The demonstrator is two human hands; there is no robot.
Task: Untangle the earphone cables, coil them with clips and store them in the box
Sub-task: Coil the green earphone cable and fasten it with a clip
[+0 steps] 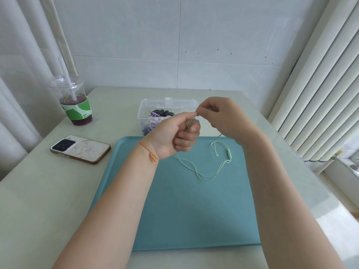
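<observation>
A pale green earphone cable trails in loose loops over the teal tray, its inline remote lying near the tray's far right. My left hand is raised above the tray's far edge, fingers curled round a few gathered strands of the cable. My right hand pinches the cable's upper end just beside the left thumb. Behind both hands stands the clear plastic box, open, with black and purple earphones and clips inside.
A phone lies face down on the table left of the tray. A plastic cup of purple drink with a straw stands at the far left. Vertical blinds hang on the right, a wall rises behind the table.
</observation>
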